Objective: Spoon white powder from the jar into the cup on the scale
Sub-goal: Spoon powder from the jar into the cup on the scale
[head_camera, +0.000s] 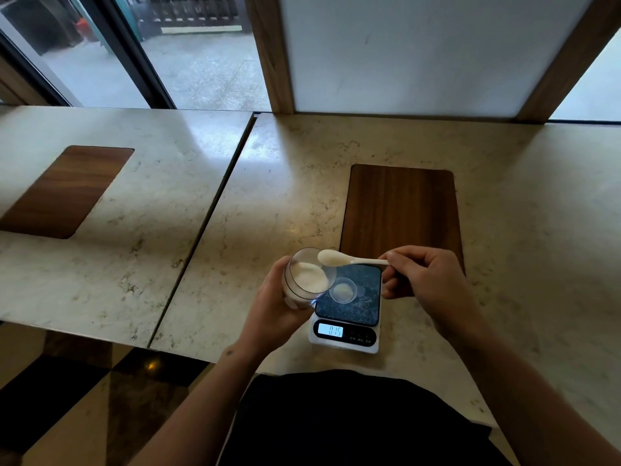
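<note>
My left hand (272, 307) grips a clear jar (307, 277) half full of white powder, tilted with its mouth toward the scale. My right hand (426, 280) pinches the handle of a white spoon (349, 259), whose bowl carries powder and hovers over the jar's rim. A small clear cup (343, 290) with a little powder in it stands on the dark platform of a digital scale (359, 314), just right of the jar. The lit display reads about 015.
The scale sits near the front edge of a marble counter (521, 213). A dark wooden inlay (401, 210) lies just behind the scale. A seam separates a second marble slab with another wooden inlay (64, 190) at the left. A wall panel stands behind.
</note>
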